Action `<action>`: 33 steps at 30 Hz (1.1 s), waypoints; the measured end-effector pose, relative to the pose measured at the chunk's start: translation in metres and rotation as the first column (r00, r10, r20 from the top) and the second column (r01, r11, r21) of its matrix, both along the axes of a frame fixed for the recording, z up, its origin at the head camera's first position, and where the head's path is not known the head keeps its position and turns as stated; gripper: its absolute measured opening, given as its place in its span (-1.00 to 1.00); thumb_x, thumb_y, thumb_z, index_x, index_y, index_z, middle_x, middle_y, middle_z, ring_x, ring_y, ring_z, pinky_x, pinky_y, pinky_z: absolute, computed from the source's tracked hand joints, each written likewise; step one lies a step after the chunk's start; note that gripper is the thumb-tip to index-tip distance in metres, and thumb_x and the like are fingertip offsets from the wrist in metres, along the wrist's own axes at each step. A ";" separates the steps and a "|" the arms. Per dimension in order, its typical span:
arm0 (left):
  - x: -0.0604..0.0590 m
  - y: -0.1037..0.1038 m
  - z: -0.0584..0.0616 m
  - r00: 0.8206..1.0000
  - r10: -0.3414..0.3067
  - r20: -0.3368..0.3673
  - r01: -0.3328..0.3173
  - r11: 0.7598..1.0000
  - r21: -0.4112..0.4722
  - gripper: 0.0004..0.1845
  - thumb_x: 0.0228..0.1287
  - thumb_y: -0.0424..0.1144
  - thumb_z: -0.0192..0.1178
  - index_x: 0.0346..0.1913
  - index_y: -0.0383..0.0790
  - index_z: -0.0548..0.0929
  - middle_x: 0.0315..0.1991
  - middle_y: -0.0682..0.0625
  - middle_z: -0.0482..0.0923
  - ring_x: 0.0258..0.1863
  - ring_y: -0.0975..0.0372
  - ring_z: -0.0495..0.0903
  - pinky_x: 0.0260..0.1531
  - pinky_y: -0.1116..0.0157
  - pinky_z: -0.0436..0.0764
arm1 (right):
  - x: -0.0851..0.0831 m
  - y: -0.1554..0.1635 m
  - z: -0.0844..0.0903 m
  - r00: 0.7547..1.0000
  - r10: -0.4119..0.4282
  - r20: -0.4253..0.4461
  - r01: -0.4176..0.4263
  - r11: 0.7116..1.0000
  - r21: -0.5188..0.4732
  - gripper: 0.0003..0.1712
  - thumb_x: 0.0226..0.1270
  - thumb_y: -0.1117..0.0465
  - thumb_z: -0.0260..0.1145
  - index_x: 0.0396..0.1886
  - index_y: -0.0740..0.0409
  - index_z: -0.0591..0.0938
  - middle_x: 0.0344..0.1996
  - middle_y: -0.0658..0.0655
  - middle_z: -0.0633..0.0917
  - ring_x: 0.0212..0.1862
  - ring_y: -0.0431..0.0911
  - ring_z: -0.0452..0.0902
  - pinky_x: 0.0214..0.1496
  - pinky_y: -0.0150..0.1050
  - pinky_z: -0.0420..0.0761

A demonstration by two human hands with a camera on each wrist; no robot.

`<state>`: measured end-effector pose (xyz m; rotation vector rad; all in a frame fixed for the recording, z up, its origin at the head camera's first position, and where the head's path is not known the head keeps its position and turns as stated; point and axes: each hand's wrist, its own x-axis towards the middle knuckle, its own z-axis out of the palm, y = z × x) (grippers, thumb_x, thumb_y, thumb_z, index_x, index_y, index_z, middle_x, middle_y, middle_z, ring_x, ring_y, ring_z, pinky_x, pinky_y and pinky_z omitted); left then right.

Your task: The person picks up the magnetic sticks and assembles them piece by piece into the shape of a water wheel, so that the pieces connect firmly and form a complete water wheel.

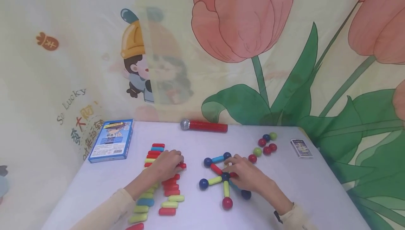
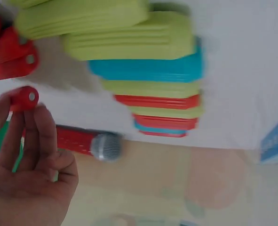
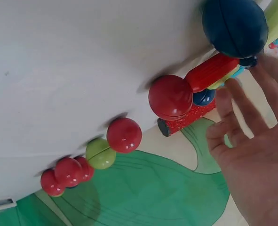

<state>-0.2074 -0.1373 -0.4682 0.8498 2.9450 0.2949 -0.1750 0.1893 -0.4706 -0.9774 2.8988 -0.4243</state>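
In the head view my left hand pinches a red magnetic rod between thumb and fingertips, above two columns of rods. Red, lime and blue rods make up the left column; red and lime rods make up the other. My right hand grips a star-shaped magnetic ball-and-rod structure near its centre. Coloured rods run from its dark blue middle ball to outer blue balls and a red ball. The right fingers partly hide the part they hold.
Loose red, lime and blue balls lie right of the structure. A red microphone lies at the table's back edge. A blue box is at the back left, a small card pack at the back right. A printed curtain hangs behind.
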 end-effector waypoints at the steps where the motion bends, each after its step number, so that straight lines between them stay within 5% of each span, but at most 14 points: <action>1: 0.001 0.006 0.002 1.000 0.000 -0.003 0.000 1.000 0.025 -0.62 0.13 -0.17 0.68 -0.01 -0.16 0.81 -0.22 0.02 0.72 -0.18 0.20 0.69 -0.07 0.18 0.74 | -0.001 0.001 0.000 1.000 0.017 0.009 -0.017 1.000 0.006 -0.56 0.26 0.25 0.66 0.14 -0.03 0.84 0.14 0.04 0.77 0.14 -0.04 0.63 0.14 -0.11 0.74; 3: 0.002 0.020 0.005 1.000 -0.001 0.015 0.000 0.997 0.077 -0.62 0.17 -0.16 0.66 0.00 -0.16 0.79 -0.22 0.05 0.70 -0.18 0.22 0.68 -0.07 0.19 0.73 | -0.001 0.000 0.000 0.998 0.042 0.037 -0.043 0.999 0.003 -0.52 0.26 0.24 0.66 0.20 0.00 0.82 0.16 0.03 0.79 0.19 -0.01 0.66 0.18 -0.11 0.74; 6: 0.007 0.041 0.008 0.990 0.016 0.140 -0.043 0.981 0.188 -0.70 0.28 -0.18 0.59 -0.03 -0.20 0.77 -0.33 0.09 0.64 -0.30 0.26 0.62 -0.21 0.29 0.69 | 0.001 -0.003 -0.002 0.996 0.040 0.082 -0.040 0.999 -0.010 -0.48 0.27 0.24 0.66 0.24 0.04 0.79 0.13 0.02 0.81 0.23 -0.02 0.68 0.21 -0.14 0.73; 11: 0.010 0.066 0.005 0.930 0.073 0.360 -0.202 0.920 0.335 -0.85 0.37 -0.28 0.49 -0.18 -0.29 0.76 -0.50 0.06 0.57 -0.49 0.26 0.54 -0.45 0.38 0.54 | 0.007 -0.008 -0.004 0.994 -0.001 0.112 0.004 1.000 -0.025 -0.47 0.27 0.25 0.65 0.25 0.09 0.79 0.12 0.06 0.82 0.21 0.01 0.69 0.19 -0.14 0.74; 17: 0.006 0.075 -0.002 0.903 0.114 0.413 -0.297 0.861 0.413 -0.87 0.35 -0.37 0.45 -0.33 -0.35 0.73 -0.55 0.01 0.59 -0.58 0.27 0.55 -0.54 0.40 0.48 | 0.013 -0.011 -0.003 0.996 -0.008 0.090 0.010 1.000 -0.029 -0.47 0.28 0.26 0.64 0.26 0.10 0.77 0.13 0.07 0.81 0.21 0.02 0.70 0.17 -0.15 0.75; 23: 0.003 0.078 -0.011 0.874 0.144 0.463 -0.349 0.850 0.395 -0.78 0.36 -0.35 0.45 -0.43 -0.28 0.65 -0.58 -0.03 0.57 -0.62 0.22 0.56 -0.59 0.38 0.44 | 0.014 -0.013 -0.004 0.996 -0.021 0.092 0.023 1.000 -0.019 -0.47 0.29 0.23 0.64 0.26 0.10 0.77 0.12 0.07 0.81 0.21 0.02 0.71 0.17 -0.16 0.75; 29: -0.002 0.078 -0.024 0.895 0.123 0.428 -0.308 0.865 0.395 -0.73 0.36 -0.33 0.45 -0.50 -0.26 0.64 -0.63 -0.01 0.52 -0.64 0.22 0.52 -0.62 0.39 0.42 | 0.015 -0.014 -0.005 0.993 -0.037 0.113 0.039 0.999 -0.016 -0.46 0.28 0.22 0.65 0.27 0.08 0.77 0.11 0.07 0.81 0.20 0.02 0.71 0.17 -0.14 0.75; 33: 0.008 0.074 -0.011 0.918 0.148 0.367 -0.288 0.886 0.363 -0.82 0.36 -0.27 0.48 -0.24 -0.33 0.74 -0.48 -0.01 0.58 -0.50 0.22 0.56 -0.49 0.35 0.55 | 0.017 -0.016 -0.006 0.990 -0.065 0.128 0.065 0.998 0.002 -0.46 0.28 0.20 0.65 0.26 0.08 0.77 0.10 0.06 0.81 0.19 0.01 0.71 0.15 -0.16 0.76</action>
